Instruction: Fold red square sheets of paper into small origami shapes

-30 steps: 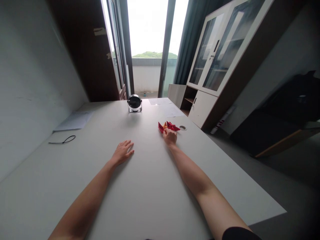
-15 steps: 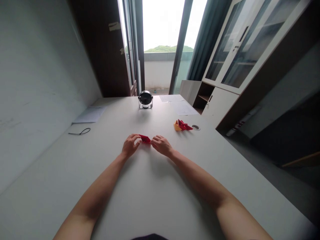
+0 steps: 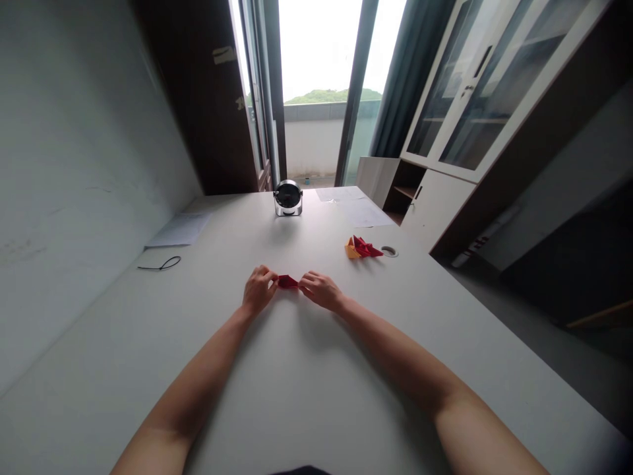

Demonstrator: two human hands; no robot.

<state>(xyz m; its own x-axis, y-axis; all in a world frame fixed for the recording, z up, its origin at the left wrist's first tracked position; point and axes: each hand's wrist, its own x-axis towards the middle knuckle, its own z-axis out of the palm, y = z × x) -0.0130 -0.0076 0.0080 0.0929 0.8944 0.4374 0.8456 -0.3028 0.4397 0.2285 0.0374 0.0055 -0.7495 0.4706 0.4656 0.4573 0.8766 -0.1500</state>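
The left hand (image 3: pixel 258 289) pinched the near-left tip of the red folded paper (image 3: pixel 287 282) between thumb and fingers, and the right hand (image 3: pixel 320 289) pinched its other end, apparently to steady it over the table (image 3: pixel 297 396). Rightward, the orange and red folded papers (image 3: pixel 363 247) sat bunched beside a tape roll (image 3: pixel 390 251), seemingly out of the hands' way.

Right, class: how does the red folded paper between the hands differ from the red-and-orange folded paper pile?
The red folded paper shows only red; the red-and-orange folded paper pile adds orange. The red paper is held between the left hand and right hand; the pile lies untouched on the white table. The pile looks larger than the red paper. Both look folded.
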